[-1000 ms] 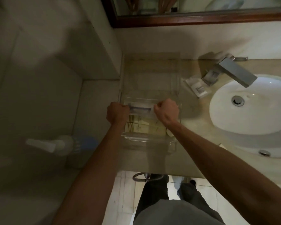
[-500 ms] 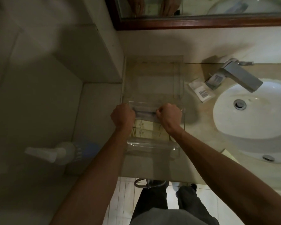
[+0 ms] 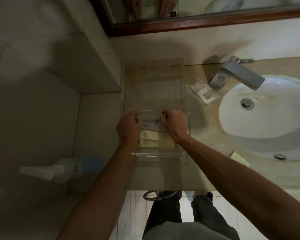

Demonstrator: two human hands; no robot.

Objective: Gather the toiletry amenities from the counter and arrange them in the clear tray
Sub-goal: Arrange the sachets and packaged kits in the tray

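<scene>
A clear tray [image 3: 156,154] stands on the beige counter [image 3: 203,168], left of the sink. Inside it lie cream amenity boxes [image 3: 154,141] side by side. A pale, clear-wrapped packet [image 3: 150,124] sits at the tray's far end. My left hand [image 3: 128,128] and my right hand [image 3: 175,122] pinch the two ends of that packet with closed fingers. A white sachet [image 3: 204,93] lies on the counter by the tap. A small cream packet [image 3: 239,158] lies at the sink's near rim.
A second clear container [image 3: 154,80] stands behind the tray against the wall. The white sink [image 3: 270,118] with a chrome tap [image 3: 241,73] fills the right. A mirror [image 3: 206,7] hangs above. A white and blue bottle [image 3: 66,168] sits lower left.
Both hands stay closed on the packet at the tray's far end. The view has shifted slightly; the hands sit a little farther from me.
</scene>
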